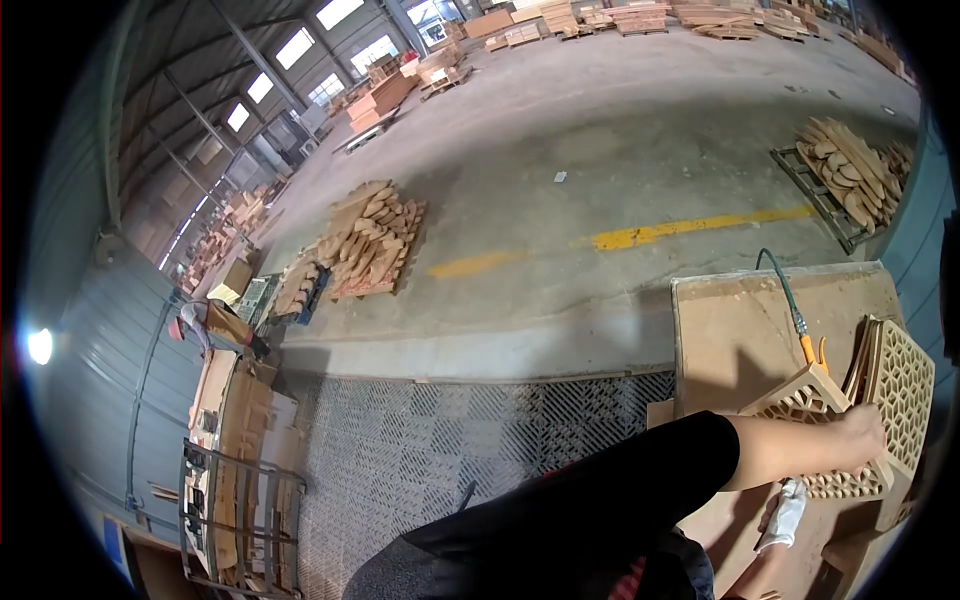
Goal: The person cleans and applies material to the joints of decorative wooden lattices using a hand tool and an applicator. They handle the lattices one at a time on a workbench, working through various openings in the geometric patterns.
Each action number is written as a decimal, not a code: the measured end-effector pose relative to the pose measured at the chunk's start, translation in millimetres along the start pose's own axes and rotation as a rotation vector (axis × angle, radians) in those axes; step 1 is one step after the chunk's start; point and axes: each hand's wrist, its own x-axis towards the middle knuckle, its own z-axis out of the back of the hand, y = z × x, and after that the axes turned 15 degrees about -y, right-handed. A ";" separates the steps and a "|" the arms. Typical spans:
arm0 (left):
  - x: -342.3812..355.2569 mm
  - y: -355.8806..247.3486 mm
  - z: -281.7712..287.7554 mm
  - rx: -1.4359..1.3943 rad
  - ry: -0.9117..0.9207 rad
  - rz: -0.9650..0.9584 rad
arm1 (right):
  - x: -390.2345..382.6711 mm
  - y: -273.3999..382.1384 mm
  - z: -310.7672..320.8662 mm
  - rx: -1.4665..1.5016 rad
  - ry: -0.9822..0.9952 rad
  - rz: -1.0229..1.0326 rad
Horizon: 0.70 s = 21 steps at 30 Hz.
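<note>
Curved wood [365, 235] is heaped on a pallet [364, 293]; a yellow stripe [650, 235] is painted on the floor [500, 320]. Lumber [638, 18] is stacked beyond.

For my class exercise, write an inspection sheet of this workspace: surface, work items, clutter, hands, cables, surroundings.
Surface: tan workbench, marked and scuffed.
Work items: framed lattice panel under the left forearm; upright lattice panels beside it.
Clutter: orange-handled tool close to the framed panel.
Hands: bare left hand at the panel's edge, white-gloved right hand near its lower side; both grips unclear.
Cables: dark hose running to the tool.
Surroundings: loaded pallets, yellow floor line, another person at left.
</note>
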 end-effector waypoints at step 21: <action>10.0 -7.0 -30.0 0.349 -0.114 -0.220 | 0.1 1.6 2.4 0.096 -0.098 0.040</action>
